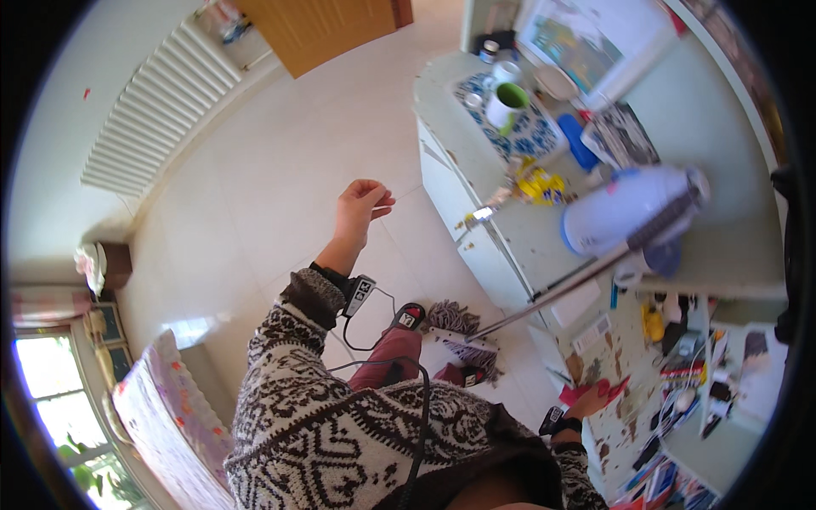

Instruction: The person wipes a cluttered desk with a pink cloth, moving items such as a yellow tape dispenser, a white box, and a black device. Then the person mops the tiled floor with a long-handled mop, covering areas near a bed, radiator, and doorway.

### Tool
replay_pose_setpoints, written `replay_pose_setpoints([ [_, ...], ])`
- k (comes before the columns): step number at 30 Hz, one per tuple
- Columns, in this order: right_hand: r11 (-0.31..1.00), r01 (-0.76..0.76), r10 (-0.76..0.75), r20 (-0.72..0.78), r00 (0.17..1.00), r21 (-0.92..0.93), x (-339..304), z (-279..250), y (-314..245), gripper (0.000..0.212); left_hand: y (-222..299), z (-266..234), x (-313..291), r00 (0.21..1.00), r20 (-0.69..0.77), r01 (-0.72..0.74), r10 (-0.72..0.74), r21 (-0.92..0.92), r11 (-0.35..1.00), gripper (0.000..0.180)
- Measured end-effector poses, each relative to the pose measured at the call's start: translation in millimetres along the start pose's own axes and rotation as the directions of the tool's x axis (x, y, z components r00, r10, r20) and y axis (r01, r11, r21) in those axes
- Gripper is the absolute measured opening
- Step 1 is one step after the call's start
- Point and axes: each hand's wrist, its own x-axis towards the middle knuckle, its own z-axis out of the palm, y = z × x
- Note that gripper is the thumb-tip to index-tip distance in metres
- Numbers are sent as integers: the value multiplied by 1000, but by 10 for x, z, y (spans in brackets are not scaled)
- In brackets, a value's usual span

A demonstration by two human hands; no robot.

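Left hand (364, 204) raised, right hand (583, 405) on red cloth (606, 391)

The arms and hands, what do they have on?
Brown-and-cream patterned knit sleeves with dark cuffs. The left hand is bare, with a grey wrist box and black cable; the right hand is bare, with a dark wrist box.

That's a brown-and-cream patterned knit sweater (314, 433), with maroon trousers (385, 364), dark slippers (410, 316), and a grey wrist device (360, 294) trailing black cable (425, 416).
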Motion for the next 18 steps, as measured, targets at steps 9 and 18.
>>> replay_pose_setpoints([
  [9, 976, -16, 80, 283, 956, -219, 71, 112, 100, 54, 400, -358, 731, 946, -222, -298, 238, -298, 907, 18],
  [18, 830, 267, -167, 239, 957, -489, 72, 337, 221, 46, 1370, 53, 2083, 822, -297, -563, 486, -291, 774, 22],
])
